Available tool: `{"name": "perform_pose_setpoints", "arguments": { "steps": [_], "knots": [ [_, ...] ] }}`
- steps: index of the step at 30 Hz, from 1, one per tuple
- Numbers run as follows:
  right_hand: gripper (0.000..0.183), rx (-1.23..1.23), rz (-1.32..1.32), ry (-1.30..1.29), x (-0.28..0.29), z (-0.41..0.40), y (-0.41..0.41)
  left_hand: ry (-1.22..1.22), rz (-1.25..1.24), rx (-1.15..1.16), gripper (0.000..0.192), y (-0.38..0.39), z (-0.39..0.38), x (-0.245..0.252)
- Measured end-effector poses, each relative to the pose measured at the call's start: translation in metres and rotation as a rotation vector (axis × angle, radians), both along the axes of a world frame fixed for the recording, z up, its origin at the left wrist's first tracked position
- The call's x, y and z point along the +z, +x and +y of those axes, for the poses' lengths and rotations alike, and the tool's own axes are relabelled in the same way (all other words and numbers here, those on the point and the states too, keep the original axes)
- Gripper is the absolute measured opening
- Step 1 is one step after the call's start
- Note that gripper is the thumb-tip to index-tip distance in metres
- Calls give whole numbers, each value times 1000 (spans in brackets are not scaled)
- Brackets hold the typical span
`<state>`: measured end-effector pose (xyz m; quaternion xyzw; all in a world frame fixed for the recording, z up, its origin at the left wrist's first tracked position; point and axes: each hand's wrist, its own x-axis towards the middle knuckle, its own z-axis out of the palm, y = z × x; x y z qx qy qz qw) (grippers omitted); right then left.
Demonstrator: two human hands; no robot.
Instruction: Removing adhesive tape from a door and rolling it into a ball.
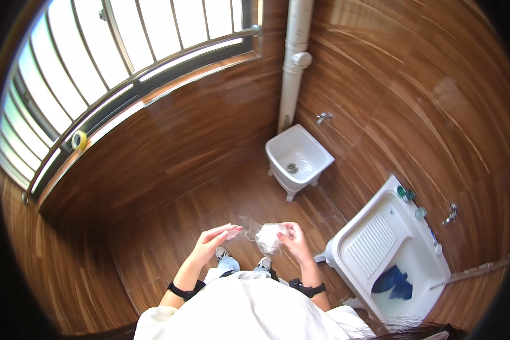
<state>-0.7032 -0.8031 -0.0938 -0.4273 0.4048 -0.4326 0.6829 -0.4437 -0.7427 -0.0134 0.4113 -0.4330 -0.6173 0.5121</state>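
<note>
In front of my body, my right hand (294,241) grips a clear plastic bag with a white bundle (268,239) inside; what the bundle is made of cannot be told. My left hand (211,240) is level with it on the left, its thumb and fingers pinched on a thin, pinkish transparent piece (234,232), seemingly plastic film. Part of the clear bag (249,225) stretches between the two hands. Both hands are held above the wood-patterned floor, over my shoes.
A white laundry sink (367,229) with a washboard and dark blue cloth (394,284) stands at right. Beyond is a small white mop basin (299,159) below a tap (324,117), beside a white pipe (295,63). A yellow tape roll (79,140) rests on the barred window's sill.
</note>
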Motion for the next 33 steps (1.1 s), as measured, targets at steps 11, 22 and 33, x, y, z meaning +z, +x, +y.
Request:
{"name": "perform_pose_setpoints", "arguments": {
  "steps": [11,22,33],
  "knots": [
    [47,-527,117,-121,-35,19,-34,-544,-574,-658,33,-116,-37,2],
    [29,-710,-560,190,0,124,-103,-1120,-846,-1022,55,-176,-25,-9],
    [46,-1107,-392,335,-20,202,-49,-760,-297,-1168,42,-191,-7,-39]
  ]
}}
